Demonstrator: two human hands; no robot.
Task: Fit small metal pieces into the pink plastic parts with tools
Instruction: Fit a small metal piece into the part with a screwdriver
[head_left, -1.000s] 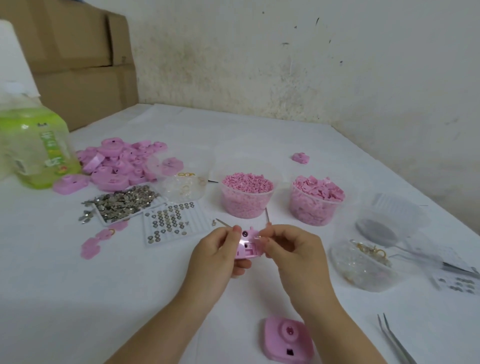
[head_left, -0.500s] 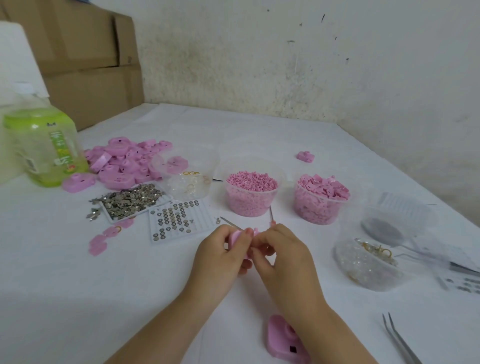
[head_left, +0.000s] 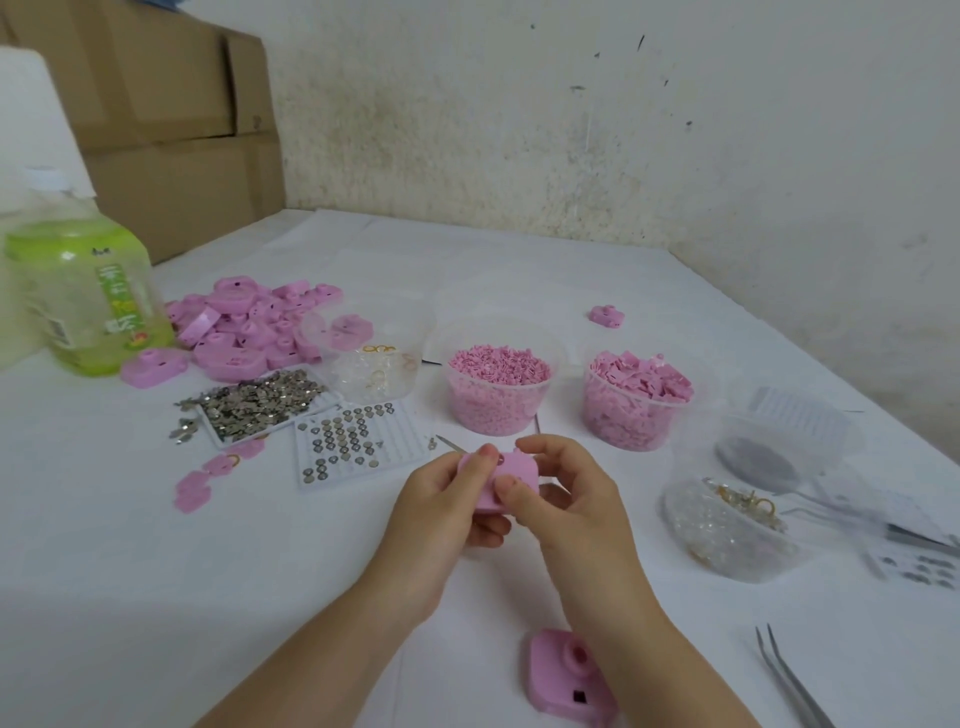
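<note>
Both hands meet over the white table (head_left: 156, 597), sharing one pink plastic part (head_left: 511, 470). The left hand (head_left: 441, 512) has its grip closed on the part's left side, thumb on top and fingers curled beneath. The right hand (head_left: 569, 501) pinches the right side, its thumb pressed on the near face. The part is held just above the table, in front of the tubs. A thin metal tool tip (head_left: 448, 441) pokes out behind the left hand.

Behind the hands, a clear tub (head_left: 545, 387) is heaped with tiny pink pellets. Beside it to the right, a second tub (head_left: 597, 410) is filled with flat pink pieces. Left of these, a clear tub (head_left: 322, 338) holds a few gold rings. A shallow tray (head_left: 218, 441) carries a pile of silvery metal pieces, some spilled at its left edge. A white grid tray (head_left: 410, 441) holds rows of small round metal pieces.

On the right, a clear bowl (head_left: 675, 514) contains gold-coloured metal bits, and the tub behind it (head_left: 831, 447) has something dark grey inside.

A heap of pink parts (head_left: 249, 327) lies near a green bottle (head_left: 88, 296). Another pink part (head_left: 566, 675) lies by the right forearm, and tweezers (head_left: 789, 680) rest at the lower right.
</note>
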